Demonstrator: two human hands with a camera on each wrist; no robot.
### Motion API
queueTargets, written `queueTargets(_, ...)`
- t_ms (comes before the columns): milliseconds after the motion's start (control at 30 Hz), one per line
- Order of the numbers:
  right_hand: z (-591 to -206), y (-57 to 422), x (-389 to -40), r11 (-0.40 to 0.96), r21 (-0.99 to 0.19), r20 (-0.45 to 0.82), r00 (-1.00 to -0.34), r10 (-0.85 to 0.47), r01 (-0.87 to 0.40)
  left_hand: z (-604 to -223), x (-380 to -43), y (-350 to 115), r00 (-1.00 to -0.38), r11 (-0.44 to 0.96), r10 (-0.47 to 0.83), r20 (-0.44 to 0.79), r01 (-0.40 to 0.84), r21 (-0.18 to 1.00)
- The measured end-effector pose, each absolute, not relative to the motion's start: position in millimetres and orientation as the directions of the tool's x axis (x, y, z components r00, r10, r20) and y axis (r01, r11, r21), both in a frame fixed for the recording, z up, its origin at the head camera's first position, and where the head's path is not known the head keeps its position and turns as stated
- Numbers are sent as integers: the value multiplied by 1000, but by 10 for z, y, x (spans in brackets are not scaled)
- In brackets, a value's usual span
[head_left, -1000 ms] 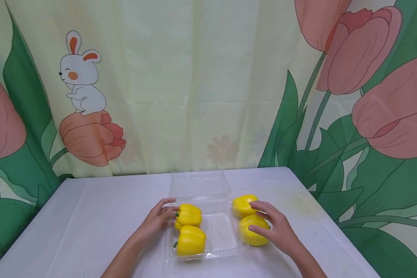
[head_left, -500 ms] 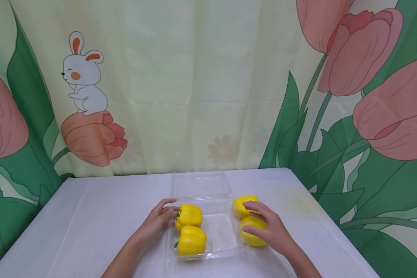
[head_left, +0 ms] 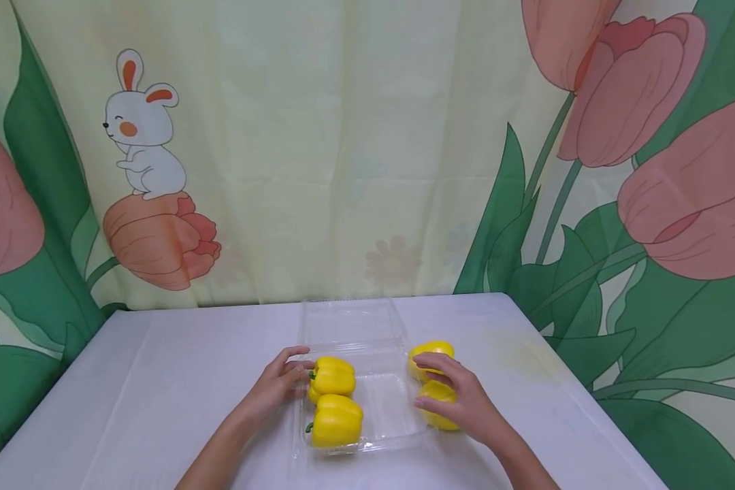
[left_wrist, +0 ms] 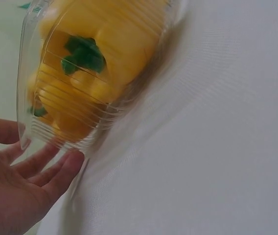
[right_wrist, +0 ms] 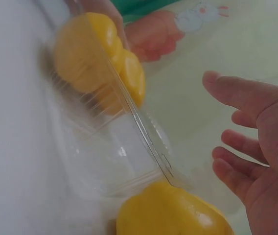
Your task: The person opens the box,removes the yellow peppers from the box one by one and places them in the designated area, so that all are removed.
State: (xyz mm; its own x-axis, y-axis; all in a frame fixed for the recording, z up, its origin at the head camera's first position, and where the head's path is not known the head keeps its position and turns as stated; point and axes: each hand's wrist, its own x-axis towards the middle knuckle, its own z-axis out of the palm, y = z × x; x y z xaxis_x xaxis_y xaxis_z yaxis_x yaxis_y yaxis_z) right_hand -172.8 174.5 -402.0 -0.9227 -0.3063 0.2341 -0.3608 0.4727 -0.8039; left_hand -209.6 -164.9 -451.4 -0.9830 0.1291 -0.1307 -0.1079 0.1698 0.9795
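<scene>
A clear plastic clamshell box (head_left: pixel 388 408) lies with its lid raised back. Two yellow bell peppers with green stems, a rear one (head_left: pixel 333 376) and a front one (head_left: pixel 337 422), sit in its left half. At the box's left end my left hand (head_left: pixel 274 384) rests its fingers against the wall; the left wrist view shows fingertips (left_wrist: pixel 71 160) touching the ribbed plastic. Beside the right wall stand two more yellow bell peppers, one behind (head_left: pixel 431 350) and one in front (head_left: pixel 439 401). Over these hovers my right hand (head_left: pixel 459 395), fingers spread, holding nothing; it partly hides both.
The box's transparent lid (head_left: pixel 354 323) lies behind it, towards the back edge. A white cloth covers the table (head_left: pixel 190 381). Behind hangs a curtain (head_left: pixel 282 150) printed with tulips and a rabbit.
My right hand has shifted left, covering more of the two peppers on the right. My left hand, the box and all the peppers stay in place.
</scene>
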Motion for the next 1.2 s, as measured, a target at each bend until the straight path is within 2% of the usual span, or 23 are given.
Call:
queueTargets(733, -4034, 1455, -1723, 400, -825, 218, -877, -428, -400, -4512, -2097, -1644, -983, 163, 125, -136, -114, 980)
queueTargets(967, -4053, 1362, -1711, 348, -813, 269, -831, -487, -467, -4509, -2087, -1649, -982, 142, 126, -140, -122, 982)
queueTargets(1200, -4043, 1295, -1720, 358, -823, 227, -833, -504, -441, -4478, -2095, -1638, -981, 136, 138, -138, -119, 984)
